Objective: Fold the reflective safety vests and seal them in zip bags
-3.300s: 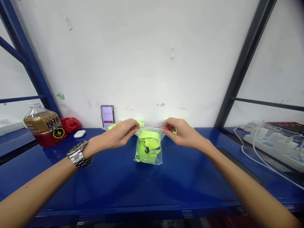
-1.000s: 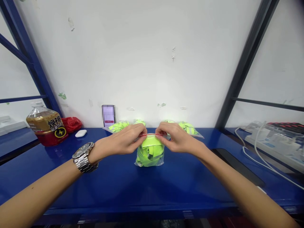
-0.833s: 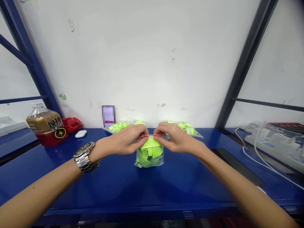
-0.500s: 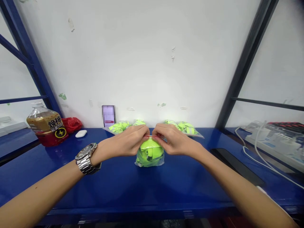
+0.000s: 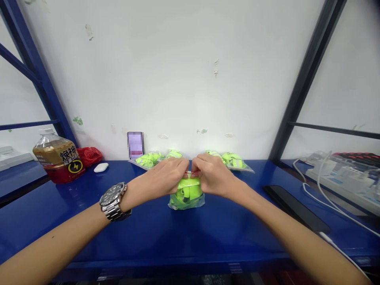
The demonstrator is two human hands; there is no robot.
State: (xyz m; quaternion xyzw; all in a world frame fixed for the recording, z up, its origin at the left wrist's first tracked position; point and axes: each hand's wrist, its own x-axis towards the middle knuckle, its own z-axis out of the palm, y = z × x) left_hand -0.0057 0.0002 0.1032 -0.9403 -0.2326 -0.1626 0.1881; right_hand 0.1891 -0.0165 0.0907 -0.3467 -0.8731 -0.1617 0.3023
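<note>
A clear zip bag (image 5: 187, 194) stands on the blue tabletop in front of me, packed with folded fluorescent yellow-green fabric. Its top edge carries a red line and is pinched between my hands. My left hand (image 5: 169, 176), with a metal watch (image 5: 115, 201) on the wrist, grips the left part of that edge. Close beside it, my right hand (image 5: 212, 174) grips the right part, its fingers curled inward. The fingertips are partly hidden behind the knuckles. Behind both hands lie more bags of the same fabric, one pile (image 5: 148, 159) at left and another (image 5: 234, 160) at right.
A large drink bottle (image 5: 61, 156), a red plastic bag (image 5: 90, 155) and a white earbud case (image 5: 101, 167) stand at left. A phone (image 5: 135, 145) leans on the wall. At right lie a dark phone (image 5: 293, 206) on a white cable and power strips (image 5: 344, 178).
Both hands have shifted slightly along the bag's top edge, with the wrists drawn a little inward. The top edge is more bent between the fingers now.
</note>
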